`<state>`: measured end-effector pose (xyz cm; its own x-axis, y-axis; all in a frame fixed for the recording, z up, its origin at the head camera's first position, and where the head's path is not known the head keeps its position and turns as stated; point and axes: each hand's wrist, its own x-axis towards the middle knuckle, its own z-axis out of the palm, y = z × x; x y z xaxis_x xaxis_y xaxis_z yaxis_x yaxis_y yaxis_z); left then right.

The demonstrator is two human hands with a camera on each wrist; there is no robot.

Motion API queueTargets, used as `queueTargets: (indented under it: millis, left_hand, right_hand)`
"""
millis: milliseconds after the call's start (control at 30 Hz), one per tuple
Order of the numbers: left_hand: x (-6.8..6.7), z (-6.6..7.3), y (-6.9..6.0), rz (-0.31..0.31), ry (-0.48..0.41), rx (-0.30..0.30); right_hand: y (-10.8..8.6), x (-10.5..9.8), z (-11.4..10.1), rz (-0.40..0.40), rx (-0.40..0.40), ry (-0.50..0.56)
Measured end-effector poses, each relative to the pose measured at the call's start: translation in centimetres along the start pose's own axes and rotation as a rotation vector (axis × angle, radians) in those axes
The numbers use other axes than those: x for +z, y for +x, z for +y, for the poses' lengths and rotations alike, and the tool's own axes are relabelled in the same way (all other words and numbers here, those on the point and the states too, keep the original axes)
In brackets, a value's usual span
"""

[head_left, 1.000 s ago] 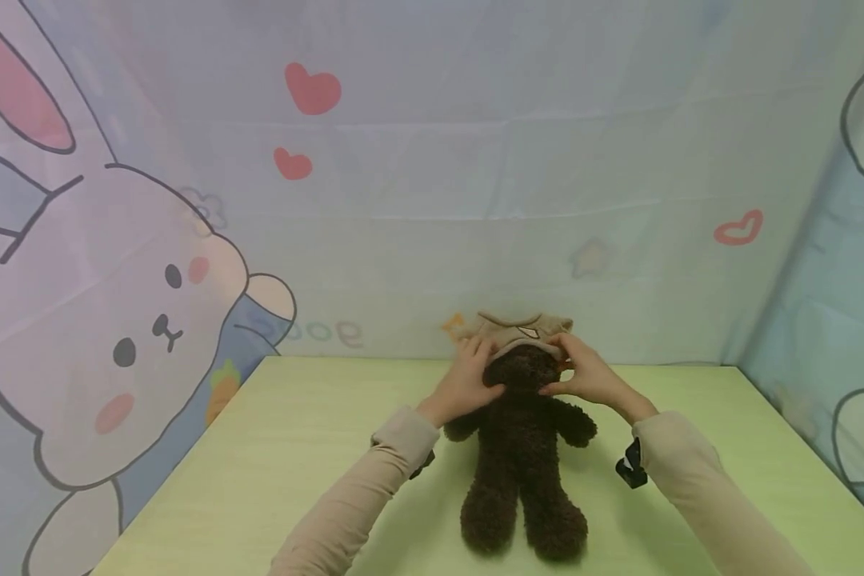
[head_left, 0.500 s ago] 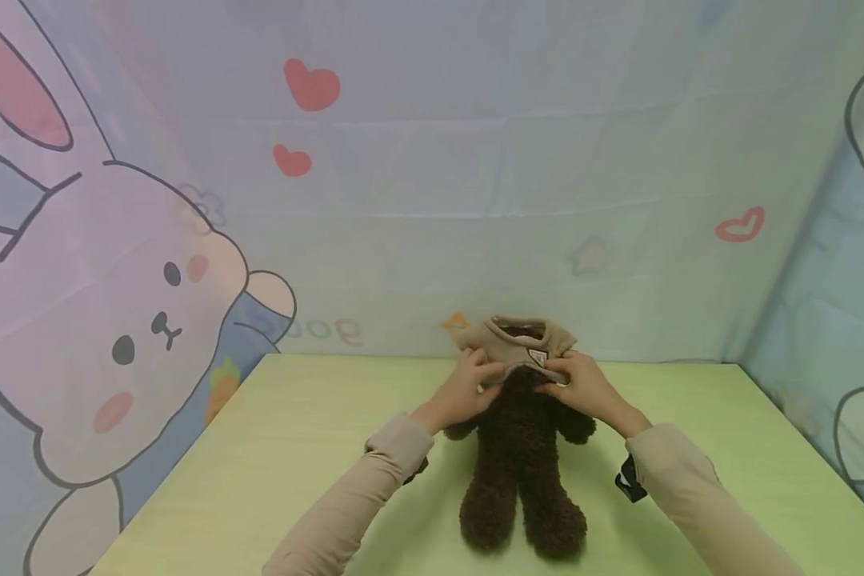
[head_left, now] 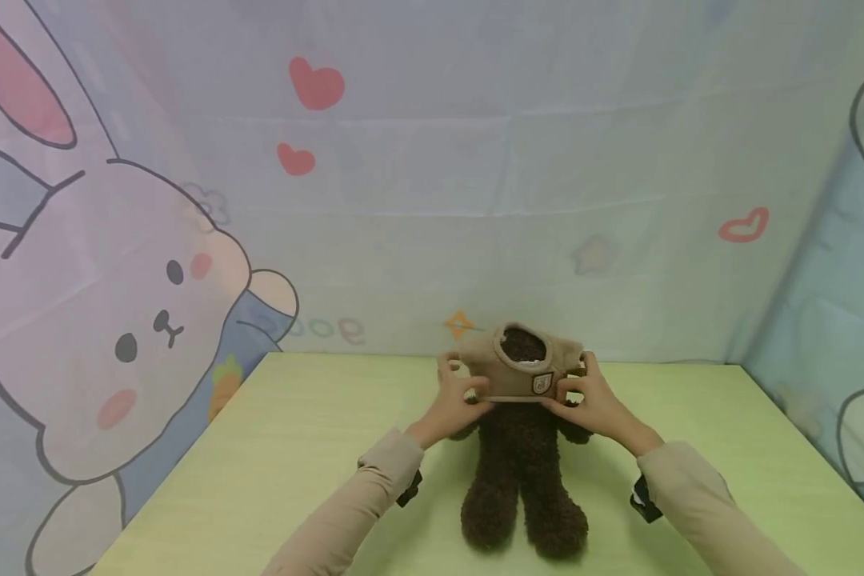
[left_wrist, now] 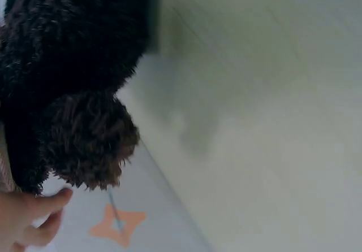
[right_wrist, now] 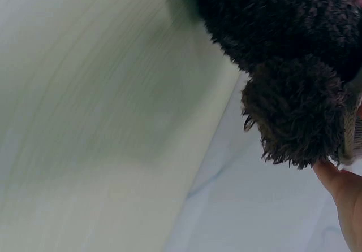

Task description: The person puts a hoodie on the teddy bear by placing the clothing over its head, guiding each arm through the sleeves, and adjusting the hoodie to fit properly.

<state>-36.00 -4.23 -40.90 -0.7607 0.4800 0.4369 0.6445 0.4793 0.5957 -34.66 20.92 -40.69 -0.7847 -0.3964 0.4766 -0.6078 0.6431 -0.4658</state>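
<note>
Down slides the beige shirt [head_left: 507, 383] over the dark bear [head_left: 520, 464], hem clamped by fingers [head_left: 478, 384], left hand [head_left: 452, 406] at its left, right hand [head_left: 594, 403] at its right.

A beige garment [head_left: 504, 382] with a badge [head_left: 542, 384] is drawn over the top of a curly, dark brown plush toy [head_left: 520, 452] on a pale green table [head_left: 317, 432]. Fur is framed by the neckline; both arms are seen below the hem.

Plush toy [head_left: 520, 464] partly in shirt [head_left: 507, 382], on table [head_left: 295, 464], before backdrop [head_left: 511, 176]
</note>
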Motion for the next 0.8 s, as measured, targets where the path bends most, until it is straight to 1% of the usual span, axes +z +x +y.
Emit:
queueTargets:
  millis: [33,67,133,200,267,333,367,400,433,500,567,633,700,800]
  left_hand:
    - [0.0,-0.1,0.0,0.007,-0.106,-0.046]
    - [-0.1,-0.1,0.1,0.014,-0.194,-0.071]
    - [-0.2,-0.2,0.3,0.006,-0.334,-0.114]
    - [-0.3,-0.2,0.7,-0.003,-0.495,-0.172]
    - [-0.4,-0.2,1.1,0.007,-0.644,-0.248]
    - [-0.6,0.0,1.3,0.044,-0.830,-0.353]
    - [-0.7,0.0,1.4,0.071,-0.913,-0.397]
    - [-0.8,0.1,1.5,0.095,-0.971,-0.433]
    - [-1.0,0.2,1.5,0.113,-1.009,-0.462]
    - [-1.2,0.3,1.6,0.130,-1.052,-0.495]
    - [-1.4,0.5,1.7,0.114,-1.049,-0.508]
    - [-1.8,0.8,1.9,0.093,-1.048,-0.507]
    - [-2.1,1.2,2.2,0.072,-1.065,-0.511]
    - [-2.8,1.9,2.6,0.036,-1.108,-0.501]
  right_hand:
    - [-0.1,0.0,0.1,0.006,0.032,0.060]
    - [-0.1,0.0,0.2,0.010,0.063,0.120]
    - [0.0,0.0,0.2,0.011,0.129,0.251]
    - [0.1,0.0,0.1,0.000,0.203,0.414]
    - [0.4,-0.1,-0.1,0.004,0.272,0.617]
    - [0.6,-0.1,-0.3,0.020,0.356,0.809]
    - [0.7,0.0,-0.4,0.034,0.394,0.873]
    - [0.9,0.0,-0.5,0.047,0.424,0.916]
    - [1.0,0.0,-0.5,0.058,0.451,0.946]
    - [1.2,0.0,-0.7,0.065,0.502,0.954]
    - [1.5,-0.1,-0.7,0.051,0.525,0.954]
    - [1.7,-0.4,-0.8,0.018,0.533,0.953]
    - [2.0,-0.8,-1.0,-0.011,0.535,0.953]
    - [2.5,-1.6,-1.6,-0.031,0.526,0.971]
